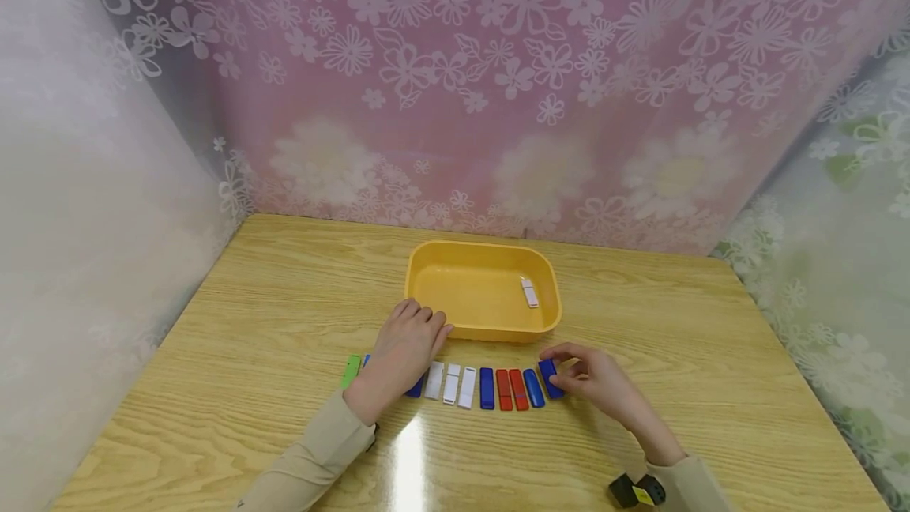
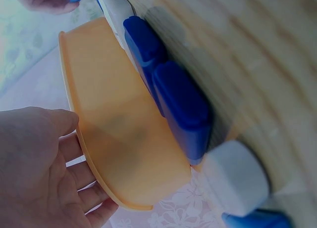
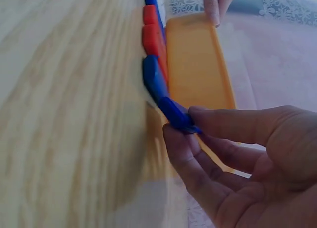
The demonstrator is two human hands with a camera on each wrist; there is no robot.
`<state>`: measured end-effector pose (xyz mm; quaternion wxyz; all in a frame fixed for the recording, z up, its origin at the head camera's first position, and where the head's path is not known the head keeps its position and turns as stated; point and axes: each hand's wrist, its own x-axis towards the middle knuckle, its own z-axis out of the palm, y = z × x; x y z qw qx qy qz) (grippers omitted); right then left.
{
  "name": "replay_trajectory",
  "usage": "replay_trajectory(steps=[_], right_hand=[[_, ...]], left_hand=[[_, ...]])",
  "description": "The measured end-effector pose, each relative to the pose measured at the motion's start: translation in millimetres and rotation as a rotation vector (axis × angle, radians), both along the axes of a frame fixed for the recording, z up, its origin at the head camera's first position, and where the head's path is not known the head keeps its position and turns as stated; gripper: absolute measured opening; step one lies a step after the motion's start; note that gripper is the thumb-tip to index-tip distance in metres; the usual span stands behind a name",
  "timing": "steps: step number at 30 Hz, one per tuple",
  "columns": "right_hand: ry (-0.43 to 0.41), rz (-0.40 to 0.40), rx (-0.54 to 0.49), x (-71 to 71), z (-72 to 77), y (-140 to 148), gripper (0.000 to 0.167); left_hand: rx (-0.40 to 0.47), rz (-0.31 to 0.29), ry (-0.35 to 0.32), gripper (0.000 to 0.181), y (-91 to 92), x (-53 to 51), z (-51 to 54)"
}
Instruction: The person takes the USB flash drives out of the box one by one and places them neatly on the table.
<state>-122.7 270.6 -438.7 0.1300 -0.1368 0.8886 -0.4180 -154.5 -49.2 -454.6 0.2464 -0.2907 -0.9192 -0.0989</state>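
Observation:
A row of capped USB flash drives lies in front of a yellow plastic bin (image 1: pixel 490 333). At the row's right end, my right hand (image 1: pixel 600 382) pinches a dark blue flash drive (image 3: pixel 176 115) between thumb and fingers, one end tilted near the tabletop. Beside it lie a blue flash drive (image 1: pixel 533 388) and two red ones (image 1: pixel 504 390). My left hand (image 1: pixel 408 342) grips the bin's near left rim, thumb outside and fingers over the edge, with fingertips hidden in the left wrist view. It covers part of the row. Inside the bin sits a white flash drive (image 1: pixel 529 292).
Farther left in the row are a dark blue drive (image 1: pixel 486 389), several white ones (image 1: pixel 467 387) and a green one (image 1: pixel 351 371). They lie on a wood-grain table (image 1: pixel 284 283). A flowered pink curtain (image 1: pixel 455 101) hangs behind the table.

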Motion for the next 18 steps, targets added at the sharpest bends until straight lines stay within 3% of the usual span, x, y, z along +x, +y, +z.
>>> replay_trajectory(steps=[11, 18], right_hand=[[0.019, -0.01, 0.067, 2.1, -7.0, -3.0, 0.026], [0.012, -0.072, 0.124, 4.9, -6.6, -6.1, 0.024]], left_hand=[[0.001, 0.0, 0.02, 0.024, -0.1, -0.7, -1.7], [0.001, -0.001, 0.027, 0.024, -0.5, -0.4, -2.0]])
